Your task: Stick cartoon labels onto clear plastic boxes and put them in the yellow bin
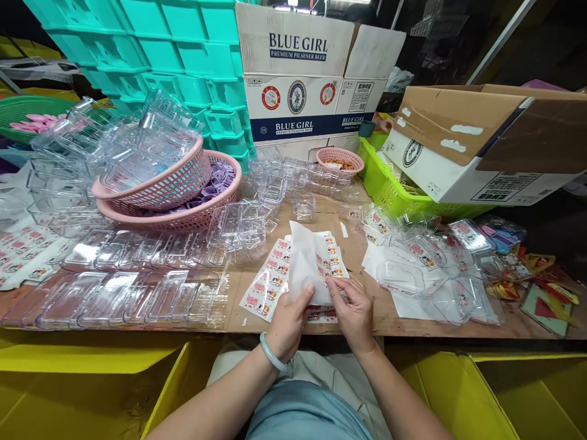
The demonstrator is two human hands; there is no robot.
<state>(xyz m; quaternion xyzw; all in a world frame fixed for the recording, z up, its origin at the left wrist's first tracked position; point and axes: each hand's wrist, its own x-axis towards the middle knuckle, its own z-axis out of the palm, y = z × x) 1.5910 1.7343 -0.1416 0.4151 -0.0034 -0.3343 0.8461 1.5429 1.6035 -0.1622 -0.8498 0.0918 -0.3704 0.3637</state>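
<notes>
My left hand (288,322), with a pale green bangle on the wrist, pinches the lower edge of a white backing sheet (306,264) that curls up from a stack of sticker sheets (270,284). My right hand (353,315) is closed at the right edge of the same sheet, fingertips pressed on the stickers there. The stickers are small, pink and white with a cartoon figure. Both hands work at the near edge of the brown cardboard-covered table (367,318).
Rows of clear plastic clamshell boxes (137,287) lie to the left, more (422,269) to the right. Two pink baskets (183,195) hold clear boxes and purple pieces. A green basket (394,189), Blue Girl cartons (298,79), teal crates (183,55) and yellow bins (82,391) surround the table.
</notes>
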